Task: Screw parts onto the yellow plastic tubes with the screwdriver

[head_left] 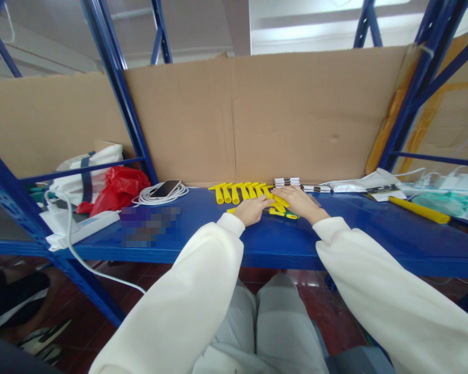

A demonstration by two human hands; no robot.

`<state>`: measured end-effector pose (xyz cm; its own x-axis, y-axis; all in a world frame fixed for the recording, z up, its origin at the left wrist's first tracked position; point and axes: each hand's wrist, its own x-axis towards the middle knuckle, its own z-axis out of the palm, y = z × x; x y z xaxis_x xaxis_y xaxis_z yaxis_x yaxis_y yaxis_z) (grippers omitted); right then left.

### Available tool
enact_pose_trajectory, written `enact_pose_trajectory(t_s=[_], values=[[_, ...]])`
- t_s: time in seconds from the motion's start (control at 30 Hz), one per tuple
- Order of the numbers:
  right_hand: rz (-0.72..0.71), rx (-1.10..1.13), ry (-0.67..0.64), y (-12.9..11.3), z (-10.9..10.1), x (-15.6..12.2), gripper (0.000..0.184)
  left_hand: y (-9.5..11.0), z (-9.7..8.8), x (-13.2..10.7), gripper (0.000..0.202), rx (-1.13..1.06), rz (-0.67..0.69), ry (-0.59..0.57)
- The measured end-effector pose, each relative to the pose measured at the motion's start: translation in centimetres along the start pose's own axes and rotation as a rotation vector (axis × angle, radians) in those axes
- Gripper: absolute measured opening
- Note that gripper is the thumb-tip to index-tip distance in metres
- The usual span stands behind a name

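Observation:
A row of yellow T-shaped tools with round handles (235, 194) lies side by side near the back of the blue shelf. In front of the row's right end, my left hand (252, 209) and my right hand (297, 201) meet with fingers curled. Between them is a yellow tool (281, 201), and both hands are closed on it; part of it is hidden by the fingers. Just below, loose yellow pieces (276, 211) and a yellow-and-green piece (291, 215) lie on the shelf. Behind my right hand stand small stacked white-and-dark packs (287, 182).
To the left are a phone (166, 188) on a coiled white cable (142, 197), a red plastic bag (119, 188) and a white power strip (95, 227). A long yellow tool (419, 210) lies at right. Cardboard (296, 114) closes the back; blue posts (119, 88) flank it.

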<state>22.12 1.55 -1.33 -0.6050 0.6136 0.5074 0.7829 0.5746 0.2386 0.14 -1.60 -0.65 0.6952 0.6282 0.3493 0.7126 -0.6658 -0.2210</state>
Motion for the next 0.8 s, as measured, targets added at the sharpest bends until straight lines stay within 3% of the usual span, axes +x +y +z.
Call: enact_pose_trajectory(t_s=[0.13,0.3,0.37,0.43,0.53,0.8], values=[[0.183,0.102,0.095,0.6,-0.1,-0.1,0.039,0.0,-0.1,-0.1,0.060,-0.007,-0.030,-0.012],[0.763,0.511,0.351,2.4,0.3,0.1,0.026,-0.4,-0.1,-0.1,0.059,-0.037,-0.088,-0.004],[0.972,0.723,0.356,2.7,0.4,0.3,0.030,-0.5,-0.1,0.0,0.060,-0.040,-0.113,-0.018],[1.111,0.862,0.281,2.6,0.4,0.6,0.035,-0.6,-0.1,0.0,0.061,-0.041,-0.127,-0.030],[1.185,0.930,0.180,2.3,0.6,1.4,0.038,-0.6,-0.1,0.0,0.061,-0.044,-0.126,-0.025],[1.143,0.802,0.192,1.8,2.2,3.0,0.030,-0.5,-0.2,-0.1,0.057,-0.059,-0.128,-0.029]])
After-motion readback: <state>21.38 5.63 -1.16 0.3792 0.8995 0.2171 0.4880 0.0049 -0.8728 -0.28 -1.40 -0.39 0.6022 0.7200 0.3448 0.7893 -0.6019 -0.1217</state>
